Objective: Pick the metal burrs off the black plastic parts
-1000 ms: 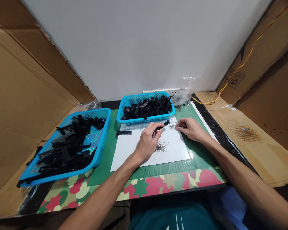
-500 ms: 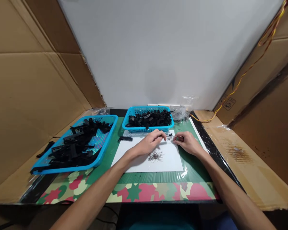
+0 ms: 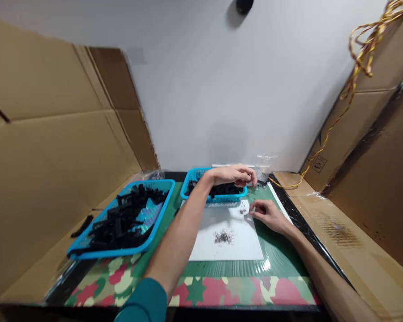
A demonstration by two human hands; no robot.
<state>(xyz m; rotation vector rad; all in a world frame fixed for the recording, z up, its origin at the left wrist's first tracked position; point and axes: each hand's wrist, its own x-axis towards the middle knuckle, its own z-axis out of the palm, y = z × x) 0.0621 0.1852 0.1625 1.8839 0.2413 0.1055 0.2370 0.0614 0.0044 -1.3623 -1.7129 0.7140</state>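
Note:
My left hand (image 3: 237, 175) is raised over the right end of the far blue basket (image 3: 187, 187). Its fingers are curled, and whatever they hold is not clear. My right hand (image 3: 267, 215) is low by the right edge of a white sheet (image 3: 208, 250), thumb and fingertips drawn together beside a little cluster of tiny metal pieces (image 3: 243, 210). I cannot make out what is in that pinch. A larger pile of small, thin metal pieces (image 3: 223, 237) lies mid-sheet. Black plastic parts (image 3: 218, 190) fill the far basket, partly hidden behind my left hand and forearm.
A larger blue basket (image 3: 164, 210) with black parts stands on the left. Clear plastic bags (image 3: 267, 163) lie at the back. Cardboard panels (image 3: 70, 156) flank the table, and a twisted yellow-red wire (image 3: 339, 118) hangs on the right.
My left hand has risen and moved away from the sheet to above the far basket's right end. My right hand stays near the small cluster. The camera view has tilted upward.

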